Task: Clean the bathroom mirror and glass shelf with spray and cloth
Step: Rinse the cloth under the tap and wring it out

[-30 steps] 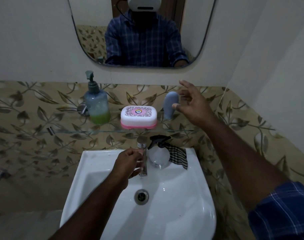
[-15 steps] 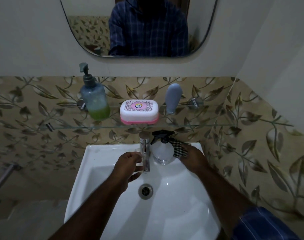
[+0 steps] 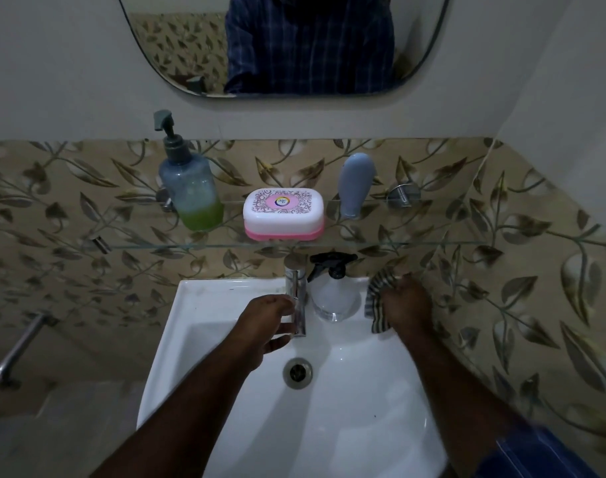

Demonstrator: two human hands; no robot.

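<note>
The mirror (image 3: 177, 46) hangs on the wall at the top, reflecting a person in a blue checked shirt. Below it runs the glass shelf (image 3: 415, 241). A clear spray bottle (image 3: 334, 293) with a black trigger stands on the white sink's (image 3: 225, 426) back rim, right of the chrome tap (image 3: 296, 294). My right hand (image 3: 406, 305) grips the checked cloth (image 3: 377, 305) at the rim's right corner, lifting it. My left hand (image 3: 265, 320) is beside the tap with its fingers curled at the spout; whether it holds the spout I cannot tell.
On the shelf stand a pump soap bottle (image 3: 191, 191) with green liquid, a white and pink soap box (image 3: 283, 213) and a grey-blue tube (image 3: 355, 184). A chrome rail (image 3: 17, 350) juts out at lower left. The leaf-patterned tiled wall closes in on the right.
My right hand came down from beside the grey-blue tube to the sink rim and took hold of the checked cloth, which is now bunched and raised. The left hand stayed at the tap.
</note>
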